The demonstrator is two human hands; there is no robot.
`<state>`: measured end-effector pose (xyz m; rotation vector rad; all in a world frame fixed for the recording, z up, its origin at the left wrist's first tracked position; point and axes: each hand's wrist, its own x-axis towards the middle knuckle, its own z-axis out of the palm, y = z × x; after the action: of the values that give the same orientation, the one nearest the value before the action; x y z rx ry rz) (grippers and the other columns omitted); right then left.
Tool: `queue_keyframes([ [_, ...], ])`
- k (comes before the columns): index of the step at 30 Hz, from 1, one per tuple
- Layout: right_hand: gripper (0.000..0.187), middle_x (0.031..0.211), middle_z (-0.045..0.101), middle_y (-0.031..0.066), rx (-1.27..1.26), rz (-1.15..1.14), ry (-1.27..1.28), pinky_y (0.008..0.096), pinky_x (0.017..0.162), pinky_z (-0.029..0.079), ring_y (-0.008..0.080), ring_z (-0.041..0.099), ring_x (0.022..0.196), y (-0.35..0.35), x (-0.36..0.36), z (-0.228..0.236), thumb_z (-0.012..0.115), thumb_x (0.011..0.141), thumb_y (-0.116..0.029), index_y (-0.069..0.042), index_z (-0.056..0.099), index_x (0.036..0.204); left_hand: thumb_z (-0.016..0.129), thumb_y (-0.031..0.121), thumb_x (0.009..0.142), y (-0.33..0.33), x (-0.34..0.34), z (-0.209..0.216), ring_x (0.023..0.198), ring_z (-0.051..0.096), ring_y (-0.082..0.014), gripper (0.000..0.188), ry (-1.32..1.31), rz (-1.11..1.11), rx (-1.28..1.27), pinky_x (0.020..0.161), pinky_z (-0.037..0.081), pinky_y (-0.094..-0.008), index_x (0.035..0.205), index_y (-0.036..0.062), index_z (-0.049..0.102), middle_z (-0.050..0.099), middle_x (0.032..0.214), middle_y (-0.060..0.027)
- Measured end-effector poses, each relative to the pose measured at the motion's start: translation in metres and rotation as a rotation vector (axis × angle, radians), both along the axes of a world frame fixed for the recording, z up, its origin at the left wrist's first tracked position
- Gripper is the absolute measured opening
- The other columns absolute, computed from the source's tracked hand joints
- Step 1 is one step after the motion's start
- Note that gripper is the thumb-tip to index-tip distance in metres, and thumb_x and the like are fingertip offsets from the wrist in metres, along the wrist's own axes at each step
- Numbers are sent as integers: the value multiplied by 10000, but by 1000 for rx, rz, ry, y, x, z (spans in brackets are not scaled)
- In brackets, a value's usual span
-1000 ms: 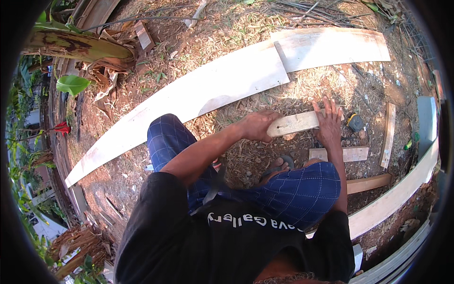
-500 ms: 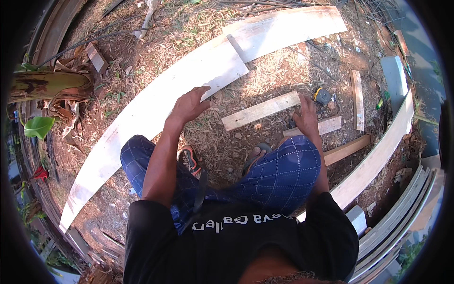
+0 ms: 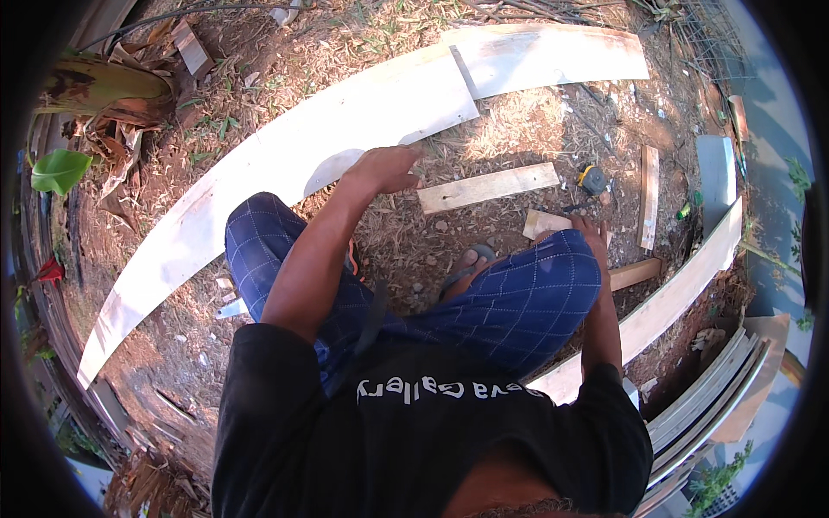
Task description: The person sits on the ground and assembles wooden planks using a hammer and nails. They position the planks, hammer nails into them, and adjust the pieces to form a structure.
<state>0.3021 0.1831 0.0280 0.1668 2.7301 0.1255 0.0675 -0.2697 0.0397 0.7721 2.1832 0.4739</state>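
I am squatting on the littered ground and reaching my left hand (image 3: 384, 168) out over the near edge of the long pale board (image 3: 285, 164) that sweeps from the near left to the far middle. The hand is loosely open, fingers spread flat and pointing right, holding nothing; whether it is actually touching the board or hovering just above it I cannot tell. My right hand (image 3: 591, 231) is resting low beside my right knee, close to a small wood offcut (image 3: 542, 223); the knee is hiding most of it, so I cannot tell how far open it is or whether it is gripping anything.

The short plank (image 3: 488, 187) is lying free on the dirt between my two hands, touched by neither. I judge I am in the reaching stage, settling on the long board; the next move calls for a firm flat palm on it. That board is looking thin, pale and smooth, its far end overlapped by a second pale board (image 3: 553, 56). A tape measure (image 3: 592, 179) is lying just right of the short plank.
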Motion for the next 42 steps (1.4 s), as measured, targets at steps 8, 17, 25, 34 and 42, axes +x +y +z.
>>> queue_keyframes([
  [8, 948, 1395, 530, 205, -346, 17, 105, 488, 1046, 478, 382, 553, 1255, -97, -119, 124, 788, 797, -466, -215, 351, 1600, 730, 551, 868, 13, -9, 25, 1314, 553, -397, 886, -91, 256, 472, 1105, 436, -475, 1530, 54, 415, 579, 1399, -266],
  [17, 866, 1472, 515, 178, -331, 328, 23, 470, 1056, 488, 394, 571, 1285, -165, -215, 131, 796, 771, -358, -230, 406, 1533, 761, 279, 896, -26, -30, 20, 1228, 618, -305, 694, -220, 516, 459, 1031, 492, -424, 1471, 13, 479, 599, 1384, -227],
  [25, 867, 1343, 598, 111, -188, 586, 114, 494, 1146, 379, 300, 520, 1311, -176, -207, 22, 891, 689, -288, -308, 528, 1476, 672, 375, 911, -80, 3, -47, 921, 734, -329, 442, -61, 726, -129, 843, 563, -439, 1160, 13, 721, 749, 1091, -185],
  [34, 906, 1489, 484, 156, -368, 464, -38, 567, 1204, 275, 375, 420, 1402, -189, -192, -39, 849, 741, -392, -279, 436, 1540, 509, 464, 1056, -40, 66, -119, 1430, 401, -353, 597, -915, 2012, 1126, 1113, 430, -474, 1485, 60, 418, 441, 1545, -180],
  [42, 812, 1461, 516, 104, -318, 417, 33, 540, 1226, 223, 306, 406, 1409, -170, -175, -63, 795, 812, -360, -273, 446, 1540, 405, 412, 1103, -34, 37, -115, 1135, 617, -259, 388, -849, 2173, 1529, 891, 591, -388, 1247, 79, 543, 615, 1256, -101],
])
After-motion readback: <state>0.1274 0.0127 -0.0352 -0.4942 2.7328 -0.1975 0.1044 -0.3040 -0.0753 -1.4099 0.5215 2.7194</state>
